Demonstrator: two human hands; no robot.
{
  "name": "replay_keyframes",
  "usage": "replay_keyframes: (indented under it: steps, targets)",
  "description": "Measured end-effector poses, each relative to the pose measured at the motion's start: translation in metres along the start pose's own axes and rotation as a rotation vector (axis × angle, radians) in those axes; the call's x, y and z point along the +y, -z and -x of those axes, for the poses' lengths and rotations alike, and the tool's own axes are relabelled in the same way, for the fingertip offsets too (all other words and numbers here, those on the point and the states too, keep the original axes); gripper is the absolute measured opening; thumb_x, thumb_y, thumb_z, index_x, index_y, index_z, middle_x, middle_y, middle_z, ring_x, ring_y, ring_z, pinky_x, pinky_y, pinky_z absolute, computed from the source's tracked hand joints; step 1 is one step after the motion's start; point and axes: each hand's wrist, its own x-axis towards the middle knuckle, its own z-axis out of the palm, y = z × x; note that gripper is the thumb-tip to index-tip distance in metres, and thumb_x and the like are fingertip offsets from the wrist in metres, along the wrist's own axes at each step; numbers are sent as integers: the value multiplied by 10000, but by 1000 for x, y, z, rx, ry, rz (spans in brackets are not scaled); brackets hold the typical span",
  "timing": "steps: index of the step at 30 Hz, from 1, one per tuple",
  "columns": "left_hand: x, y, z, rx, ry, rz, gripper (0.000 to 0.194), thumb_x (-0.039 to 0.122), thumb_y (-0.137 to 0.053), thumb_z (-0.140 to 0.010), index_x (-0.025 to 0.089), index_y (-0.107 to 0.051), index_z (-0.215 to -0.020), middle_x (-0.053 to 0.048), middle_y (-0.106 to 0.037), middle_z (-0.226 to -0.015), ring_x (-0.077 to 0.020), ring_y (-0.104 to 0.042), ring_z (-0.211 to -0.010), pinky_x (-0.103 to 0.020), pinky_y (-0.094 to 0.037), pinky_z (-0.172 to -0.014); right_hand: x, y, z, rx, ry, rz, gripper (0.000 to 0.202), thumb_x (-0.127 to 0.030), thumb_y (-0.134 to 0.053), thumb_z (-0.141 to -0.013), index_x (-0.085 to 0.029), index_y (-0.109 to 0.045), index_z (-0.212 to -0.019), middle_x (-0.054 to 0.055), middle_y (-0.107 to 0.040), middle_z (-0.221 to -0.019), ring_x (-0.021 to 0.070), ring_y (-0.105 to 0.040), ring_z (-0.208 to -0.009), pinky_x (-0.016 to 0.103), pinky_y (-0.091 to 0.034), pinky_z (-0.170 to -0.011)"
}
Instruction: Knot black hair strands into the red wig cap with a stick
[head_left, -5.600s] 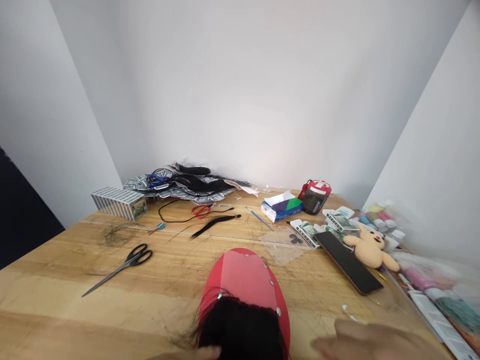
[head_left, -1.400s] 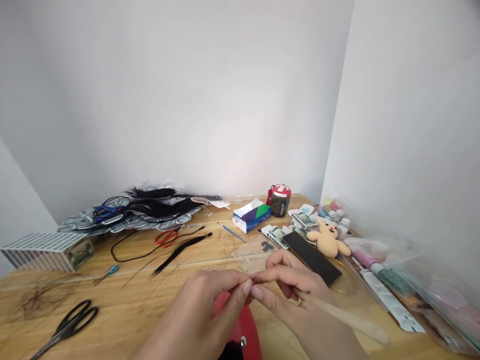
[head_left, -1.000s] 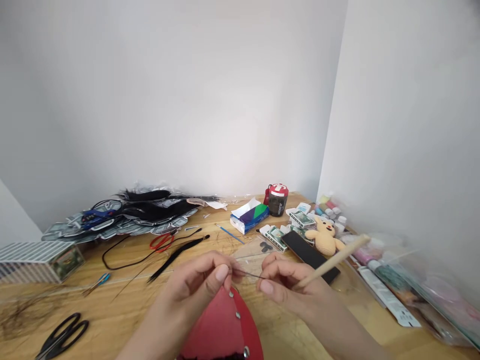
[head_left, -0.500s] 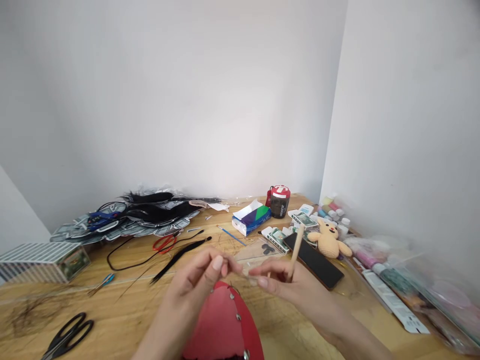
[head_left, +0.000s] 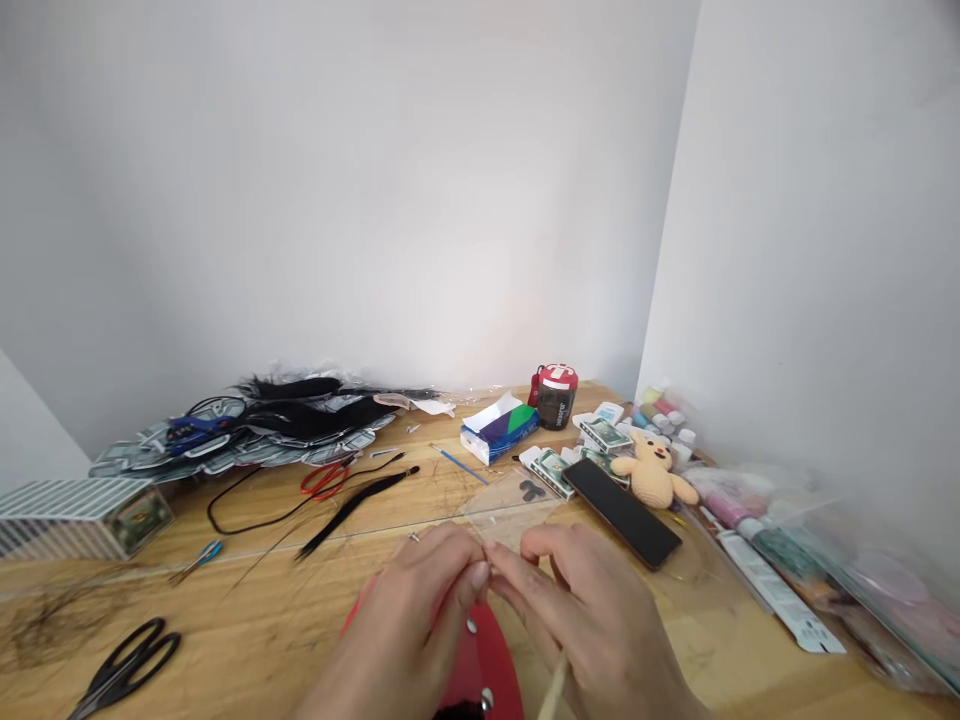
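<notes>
My left hand [head_left: 424, 610] and my right hand [head_left: 577, 610] meet fingertip to fingertip above a red piece [head_left: 487, 655] with silvery studs along it. The fingers of my left hand are pinched together; what lies between them is too small to make out. A pale wooden stick [head_left: 553, 690] is held in my right hand and points down toward the bottom edge. My right thumb and forefinger also touch the left fingertips. Much of the red piece is hidden beneath my hands.
Black-handled scissors [head_left: 131, 660] lie at the lower left, red-handled scissors [head_left: 324, 480] beside a black hair strand [head_left: 356, 510]. A tissue pack [head_left: 499, 428], a lidded cup [head_left: 557, 398], a phone [head_left: 622, 512] and a crocheted toy [head_left: 652, 475] stand or lie to the right.
My hands have come together and lower, over the red piece. The wooden stick has swung from pointing up to pointing down. The view has shifted slightly.
</notes>
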Motion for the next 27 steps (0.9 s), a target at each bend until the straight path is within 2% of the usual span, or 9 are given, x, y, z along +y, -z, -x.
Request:
replay_keyframes:
  steps: [3,7,11,14,18,21,23,25,27]
  targets:
    - [2,1,-1,-46,116,101,330,366,-432,-985,213,-553,-719,-1,-611,-692,-181,-581,-686,-271,-406,-661,0,3,-3,-5,-119,-171,290,-129,-507,-934,-161,-785,-860,68,-616,-714,193,-581,-624,295,-433,-532]
    - [1,7,-3,-83,174,210,319,396,-482,-942,199,-612,-727,49,-533,-544,-138,-507,-546,-226,-370,-565,5,6,-8,-53,-335,-499,200,-169,-610,-900,-199,-794,-829,36,-591,-755,180,-605,-689,277,-481,-600]
    - [-1,16,0,-121,183,285,184,336,-576,-885,212,-706,-846,69,-561,-572,-115,-498,-538,-195,-388,-564,8,6,-11,-177,-594,-735,264,-389,-657,-899,-228,-767,-721,-5,-537,-724,156,-534,-637,268,-453,-591]
    - [-3,18,2,-144,176,196,159,276,-583,-873,230,-710,-792,67,-619,-587,-117,-538,-554,-194,-399,-590,8,4,-11,-222,-649,-779,395,-535,-650,-878,-200,-740,-687,-5,-546,-715,150,-511,-626,266,-430,-579]
    - [-6,20,0,-76,116,78,191,307,-585,-901,245,-701,-762,41,-693,-698,-141,-630,-683,-199,-437,-656,30,-4,-11,-408,-656,-493,420,-539,-583,-925,-193,-731,-738,-10,-616,-706,152,-573,-631,246,-455,-562]
    - [-9,25,0,-5,6,37,195,346,-583,-927,268,-692,-786,27,-722,-827,-158,-670,-827,-195,-471,-748,75,-11,-4,-389,-773,-223,290,-420,-578,-965,-179,-739,-991,42,-694,-947,206,-658,-881,300,-515,-771]
    - [-12,31,1,35,-61,10,175,355,-597,-924,291,-699,-798,27,-732,-895,-164,-683,-895,-181,-489,-793,110,-15,8,-392,-880,-12,346,-387,-661,-925,-131,-674,-1157,121,-661,-1164,274,-628,-1067,408,-490,-923]
    - [-14,36,1,42,-101,-39,140,343,-618,-911,322,-722,-819,33,-741,-956,-161,-695,-923,-162,-506,-813,140,-19,24,-447,-953,169,316,-361,-691,-914,-163,-652,-1157,106,-639,-1238,289,-608,-1122,502,-473,-967]
    - [-17,41,1,29,-129,-86,126,333,-627,-904,350,-741,-850,39,-746,-993,-155,-707,-923,-147,-519,-817,159,-22,39,-510,-979,281,281,-334,-661,-944,-172,-641,-1172,94,-631,-1262,282,-617,-1119,510,-492,-956]
